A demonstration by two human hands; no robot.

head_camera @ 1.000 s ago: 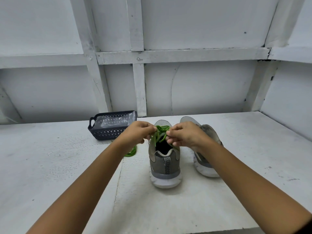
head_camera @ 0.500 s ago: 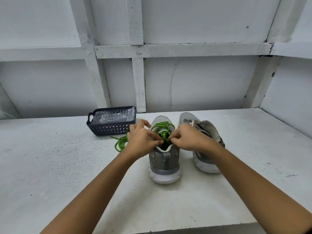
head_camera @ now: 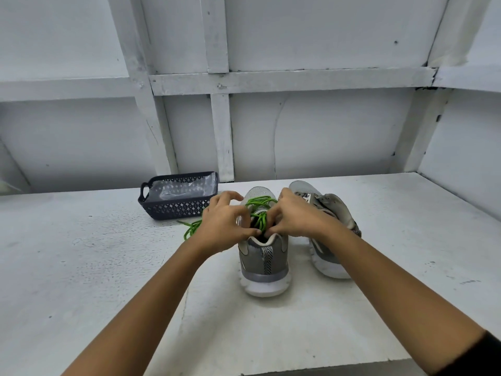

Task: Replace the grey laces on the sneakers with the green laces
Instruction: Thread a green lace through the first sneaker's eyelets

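Note:
Two grey sneakers stand on the white table, heels toward me. The left sneaker [head_camera: 264,263] carries a green lace [head_camera: 260,213] threaded over its tongue, and a loose length of that lace [head_camera: 191,229] trails onto the table to its left. My left hand [head_camera: 225,225] and my right hand [head_camera: 294,214] meet over the shoe's opening, fingertips pinching the green lace close together near the collar. The right sneaker [head_camera: 329,210] stands beside it, partly hidden by my right forearm; its eyelets look bare.
A dark lattice basket [head_camera: 173,207] with clear plastic inside stands behind and left of the shoes. White panelled walls close off the back and the right side. The table's front edge runs just below my forearms.
Both hands have shifted slightly down toward the shoe's collar, still working the green lace. The loose green length now lies stretched out to the left on the table. The view has tilted.

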